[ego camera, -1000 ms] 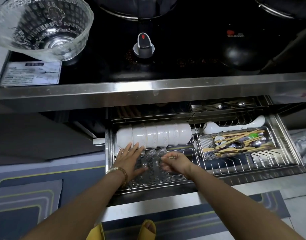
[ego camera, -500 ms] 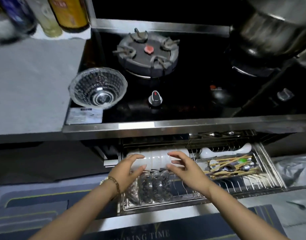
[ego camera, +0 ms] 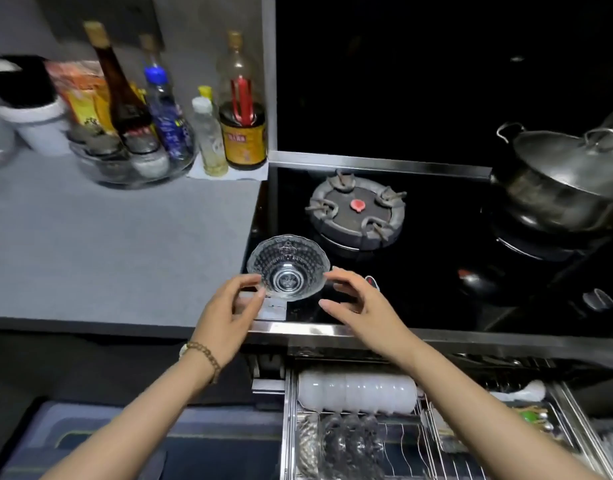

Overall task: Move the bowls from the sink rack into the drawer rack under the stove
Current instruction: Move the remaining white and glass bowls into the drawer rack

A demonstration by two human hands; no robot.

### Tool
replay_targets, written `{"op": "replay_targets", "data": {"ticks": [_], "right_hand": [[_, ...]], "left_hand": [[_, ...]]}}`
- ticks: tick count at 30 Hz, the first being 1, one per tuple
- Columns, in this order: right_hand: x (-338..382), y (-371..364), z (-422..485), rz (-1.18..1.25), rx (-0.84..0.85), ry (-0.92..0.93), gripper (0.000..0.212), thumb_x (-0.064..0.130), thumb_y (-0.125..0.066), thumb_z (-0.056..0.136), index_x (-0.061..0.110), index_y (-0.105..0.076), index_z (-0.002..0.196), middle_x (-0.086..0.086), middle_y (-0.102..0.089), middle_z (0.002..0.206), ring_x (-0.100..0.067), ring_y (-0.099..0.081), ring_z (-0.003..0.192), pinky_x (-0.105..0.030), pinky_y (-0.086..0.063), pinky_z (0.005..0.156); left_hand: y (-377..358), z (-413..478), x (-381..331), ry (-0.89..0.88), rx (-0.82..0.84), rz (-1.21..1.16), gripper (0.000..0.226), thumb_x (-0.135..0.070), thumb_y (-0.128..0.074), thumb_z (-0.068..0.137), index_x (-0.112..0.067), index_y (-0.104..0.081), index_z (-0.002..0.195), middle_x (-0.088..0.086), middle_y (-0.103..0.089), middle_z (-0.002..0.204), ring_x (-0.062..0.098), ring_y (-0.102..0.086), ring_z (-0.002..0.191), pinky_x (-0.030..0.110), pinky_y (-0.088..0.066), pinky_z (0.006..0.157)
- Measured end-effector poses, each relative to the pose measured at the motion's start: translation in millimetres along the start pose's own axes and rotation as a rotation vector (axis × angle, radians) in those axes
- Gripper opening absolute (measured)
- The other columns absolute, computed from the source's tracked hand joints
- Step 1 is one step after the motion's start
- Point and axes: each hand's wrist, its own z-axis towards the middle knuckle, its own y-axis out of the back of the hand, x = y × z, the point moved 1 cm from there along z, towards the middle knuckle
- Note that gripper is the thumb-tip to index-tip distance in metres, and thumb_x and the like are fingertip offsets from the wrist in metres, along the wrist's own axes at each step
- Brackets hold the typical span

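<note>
Bowl point(ego camera: 289, 268), of patterned glass, sits upright on the stove point(ego camera: 436, 271) at its near left corner, at 8 o'clock of the burner point(ego camera: 356, 213). Both hands are spread and empty: left hand point(ego camera: 229, 315) at the bowl's 8 o'clock, right hand point(ego camera: 358, 303) at its 4 o'clock, fingertips just beside the rim, not yet gripping. Below, at 6 o'clock, the drawer rack point(ego camera: 402, 441) already holds white bowls point(ego camera: 357, 391) and glass bowls point(ego camera: 343, 445) on edge. Judging by this, most are stowed; this one remains.
</note>
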Motion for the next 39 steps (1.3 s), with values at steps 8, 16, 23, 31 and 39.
{"op": "replay_targets", "data": {"ticks": [8, 16, 23, 31, 39], "right_hand": [[-6, -23, 39, -0.164, -0.013, -0.003, 0.040, 0.024, -0.074, 0.076, 0.031, -0.060, 0.113, 0.004, -0.034, 0.146, 0.003, -0.026, 0.132, -0.031, -0.024, 0.116], [-16, -31, 39, -0.245, -0.033, -0.031, 0.039, 0.025, -0.076, 0.074, 0.025, -0.062, 0.111, 0.006, -0.050, 0.133, -0.007, -0.043, 0.129, -0.019, -0.027, 0.108], [9, -8, 0, -0.538, -0.105, 0.099, 0.035, 0.052, -0.070, 0.069, 0.035, -0.070, 0.100, 0.024, -0.034, 0.142, -0.001, 0.004, 0.143, -0.028, 0.009, 0.116], [16, 45, -89, -0.450, 0.009, 0.033, 0.040, 0.060, -0.063, 0.065, 0.038, -0.072, 0.096, 0.027, -0.067, 0.102, 0.015, -0.050, 0.110, -0.010, -0.024, 0.106], [-61, 74, -169, -0.484, 0.010, -0.196, 0.027, 0.044, -0.054, 0.087, 0.043, -0.064, 0.112, 0.027, -0.071, 0.087, -0.002, -0.067, 0.075, -0.014, -0.049, 0.076]], "left_hand": [[-14, 32, 11, 0.334, 0.053, -0.240, 0.058, -0.042, -0.051, 0.089, -0.016, -0.034, 0.139, 0.000, -0.042, 0.142, 0.019, -0.065, 0.084, 0.032, -0.058, 0.073], [-24, 45, 2, 0.494, 0.095, -0.526, 0.042, -0.013, -0.041, 0.097, -0.007, -0.033, 0.138, 0.020, -0.041, 0.143, 0.025, -0.065, 0.072, 0.020, -0.057, 0.050], [-20, 36, -24, 0.438, 0.158, -0.474, 0.036, -0.007, -0.039, 0.096, -0.002, -0.042, 0.131, 0.013, -0.054, 0.116, 0.013, -0.067, 0.045, 0.019, -0.056, 0.047], [-73, -4, -75, 0.528, 0.590, -0.403, 0.014, -0.007, -0.040, 0.095, -0.005, -0.053, 0.089, 0.020, -0.063, 0.087, 0.021, -0.066, 0.041, 0.022, -0.055, 0.042], [-183, -28, -61, 0.538, 0.903, -0.104, 0.033, -0.037, -0.046, 0.093, -0.005, -0.053, 0.087, 0.015, -0.068, 0.082, 0.041, -0.066, 0.097, 0.043, -0.052, 0.092]]}}
